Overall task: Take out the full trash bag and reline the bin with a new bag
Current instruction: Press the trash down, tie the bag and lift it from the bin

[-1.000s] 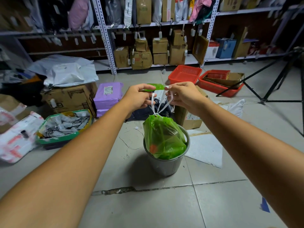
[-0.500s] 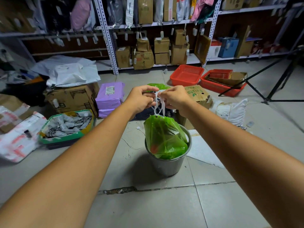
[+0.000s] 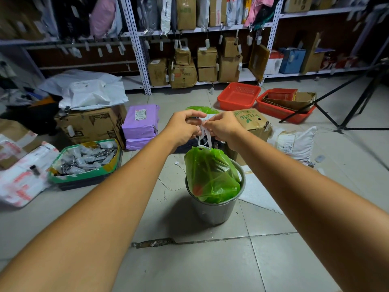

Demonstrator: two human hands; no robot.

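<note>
Left hand [image 3: 185, 128] and right hand [image 3: 224, 129] meet at 12 o'clock above the bin. Fingers of both are curled, pinching the white drawstring [image 3: 205, 138] between them. Judging by the loops, this is knot-tying; the lift is not yet begun.

The trash bag [image 3: 210, 173] is green, translucent and full, with its neck cinched. It sits in the metal bin [image 3: 214, 211] on the tiled floor, its top bulging above the rim.

Risks:
- The string and plastic both look thin. A hard yank could rip the drawstring from its hem or split the neck and spill the contents.
- A loose knot could let the mouth reopen on the lift.
- The bag fills the bin mouth, so a straight pull may drag the light bin up or tip it.
- Clutter is close, and a swinging bag could clip it. The fruits box [image 3: 250, 120] is near at 1 o'clock of the bin, the purple parcels [image 3: 141, 121] at 10 o'clock, the tray of clips [image 3: 84, 161] at 9 o'clock.

Hidden or unclear:
- The fingertips and the knot are covered by the hands, so I can't tell if the knot is done.
- The contents are unclear, apart from one orange-red blob low on the bag's 8 o'clock side.
- A green plastic piece [image 3: 202, 109] lies just behind the hands at 12 o'clock. It may be the new liner, but I can't tell.
- The bin's inside is unseen.
- Both arms are cut off at the frame's 6 o'clock edge.
</note>
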